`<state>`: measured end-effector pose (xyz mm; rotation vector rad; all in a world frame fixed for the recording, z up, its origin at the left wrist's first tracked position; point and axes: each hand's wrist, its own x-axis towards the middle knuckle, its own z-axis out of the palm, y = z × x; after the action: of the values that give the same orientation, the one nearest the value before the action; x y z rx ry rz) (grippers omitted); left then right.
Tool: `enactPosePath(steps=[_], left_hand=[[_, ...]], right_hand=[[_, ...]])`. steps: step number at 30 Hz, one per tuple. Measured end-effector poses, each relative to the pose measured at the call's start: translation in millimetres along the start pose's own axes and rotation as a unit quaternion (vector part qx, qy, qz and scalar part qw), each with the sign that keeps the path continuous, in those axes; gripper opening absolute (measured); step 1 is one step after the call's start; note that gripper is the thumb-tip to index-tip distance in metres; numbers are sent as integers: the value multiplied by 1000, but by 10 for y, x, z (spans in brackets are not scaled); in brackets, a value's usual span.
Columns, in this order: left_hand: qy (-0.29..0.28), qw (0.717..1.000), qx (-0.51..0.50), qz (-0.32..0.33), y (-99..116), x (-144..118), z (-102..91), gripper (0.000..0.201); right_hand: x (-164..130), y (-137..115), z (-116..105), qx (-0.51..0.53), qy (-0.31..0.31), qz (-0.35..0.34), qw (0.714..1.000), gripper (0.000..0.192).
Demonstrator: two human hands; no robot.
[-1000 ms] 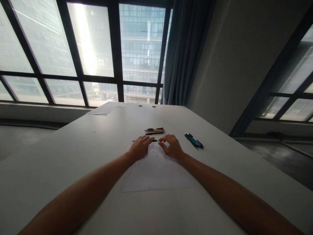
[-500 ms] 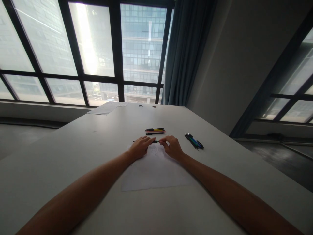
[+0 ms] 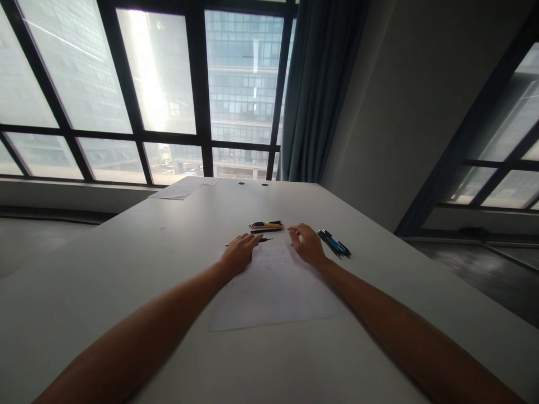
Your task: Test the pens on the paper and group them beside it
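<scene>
My left hand (image 3: 240, 253) rests low over a dark, slim pen (image 3: 266, 239) at the top of a white paper sheet (image 3: 273, 297). Its fingers press on the pen's middle, and the pen shows on both sides of them. My right hand (image 3: 309, 246) is apart from that pen, over the sheet's upper right. Its thumb and index finger are spread a little, and I see nothing between them. The index fingertip is close to the right end of a group of pens (image 3: 267, 225), black, yellow and pinkish.
Beside my right hand lies a second group of pens (image 3: 334, 243), dark, blue and green. More paper (image 3: 179, 189) lies at the white table's (image 3: 189, 221) far left corner. Two round dark spots mark the far edge. Windows and a blue curtain (image 3: 324, 90) stand behind.
My right hand has left the pen's tip and moved right and slightly away from me, its fingers parting. My left hand stays on the pen, which is slightly more tilted.
</scene>
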<state>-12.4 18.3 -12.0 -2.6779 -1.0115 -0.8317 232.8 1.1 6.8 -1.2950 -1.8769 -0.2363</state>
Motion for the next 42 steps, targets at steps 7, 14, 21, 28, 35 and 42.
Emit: enactPosePath(steps=[7, 14, 21, 28, 35, 42], left_hand=[[-19, 1000, 7, -19, 7, 5, 2, 56], [-30, 999, 16, -23, 16, 10, 1, 54], [-40, 999, 14, -21, 36, 10, -28, 58], [-39, 999, 10, 3, 47, 15, -26, 54], [-40, 999, 3, 17, 27, 9, 0, 54], [-40, 998, -25, 29, 10, -1, 18, 58]], right_hand=[[-4, 195, -8, -126, -166, 53, 977, 16], [16, -21, 72, 143, -71, 43, 986, 14], [-42, -219, 128, 199, -47, 12, 979, 12], [-66, -289, 127, 193, -55, -16, 980, 12], [-81, -319, 126, 185, -63, -39, 980, 12], [-94, -327, 136, 188, -39, -31, 981, 12]])
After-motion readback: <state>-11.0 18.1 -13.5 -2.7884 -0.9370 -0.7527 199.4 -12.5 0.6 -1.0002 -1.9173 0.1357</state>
